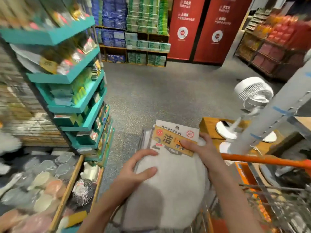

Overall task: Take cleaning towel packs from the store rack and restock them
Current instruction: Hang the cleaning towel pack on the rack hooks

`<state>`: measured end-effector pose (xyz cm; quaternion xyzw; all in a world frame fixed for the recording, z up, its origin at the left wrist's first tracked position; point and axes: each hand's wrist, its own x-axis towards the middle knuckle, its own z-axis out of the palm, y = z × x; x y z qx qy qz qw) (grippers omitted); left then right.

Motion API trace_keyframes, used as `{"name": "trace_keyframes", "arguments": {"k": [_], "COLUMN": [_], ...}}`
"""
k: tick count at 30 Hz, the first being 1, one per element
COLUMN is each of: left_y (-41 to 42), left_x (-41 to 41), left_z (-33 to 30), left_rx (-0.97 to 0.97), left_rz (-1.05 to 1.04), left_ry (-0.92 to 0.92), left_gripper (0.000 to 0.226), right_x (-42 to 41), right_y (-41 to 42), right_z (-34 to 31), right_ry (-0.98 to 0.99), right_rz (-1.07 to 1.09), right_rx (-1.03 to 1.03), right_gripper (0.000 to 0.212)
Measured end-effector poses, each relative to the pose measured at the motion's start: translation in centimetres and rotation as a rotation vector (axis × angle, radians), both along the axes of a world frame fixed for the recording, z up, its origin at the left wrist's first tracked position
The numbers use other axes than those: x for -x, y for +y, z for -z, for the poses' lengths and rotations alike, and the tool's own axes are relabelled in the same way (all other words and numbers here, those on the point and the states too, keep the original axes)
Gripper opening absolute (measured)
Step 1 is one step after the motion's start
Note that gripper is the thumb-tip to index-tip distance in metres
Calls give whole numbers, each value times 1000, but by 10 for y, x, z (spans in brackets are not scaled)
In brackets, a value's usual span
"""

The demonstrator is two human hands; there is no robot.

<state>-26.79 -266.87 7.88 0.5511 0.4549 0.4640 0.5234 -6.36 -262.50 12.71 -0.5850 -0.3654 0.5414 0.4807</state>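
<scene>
Far left: teal tiered rack [67, 78] stocked with blurred packs, steel scouring balls [83, 192] in the wooden bin below it. Your left hand [134, 167] grips the left edge of the cleaning towel pack [168, 165], fingers curled over the white cloth. Your right hand [200, 148] pinches its yellow header card [175, 140], thumb on top. The pack is held mid-air over the aisle floor. Right: white fan [252, 95] on a wooden stand, orange cart handle [269, 160].
</scene>
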Motion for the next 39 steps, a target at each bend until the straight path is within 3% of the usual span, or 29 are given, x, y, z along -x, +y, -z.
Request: {"name": "trace_keyframes", "arguments": {"k": [8, 16, 22, 26, 31, 36, 39], "left_y": [45, 73, 99, 122, 132, 115, 99], "left_x": [136, 227, 283, 313, 340, 366, 380], "left_z": [12, 20, 27, 20, 12, 25, 31], "left_rx": [53, -26, 42, 22, 4, -10, 24], "left_rz": [-327, -634, -845, -948, -1120, -1291, -1411], "left_ry": [16, -5, -49, -145, -245, -156, -183], "left_gripper": [39, 45, 38, 67, 86, 80, 60], "right_x": [158, 269, 346, 400, 471, 535, 572], "right_y": [87, 145, 210, 262, 301, 298, 288], "right_z": [10, 19, 23, 24, 32, 37, 38], "right_ry": [-218, -319, -204, -128, -100, -2, 32], "right_rz": [-244, -504, -764, -953, -1164, -1397, -1505], "right_rx": [-269, -447, -419, -325, -245, -153, -69], "right_gripper": [35, 54, 33, 28, 32, 22, 23]}}
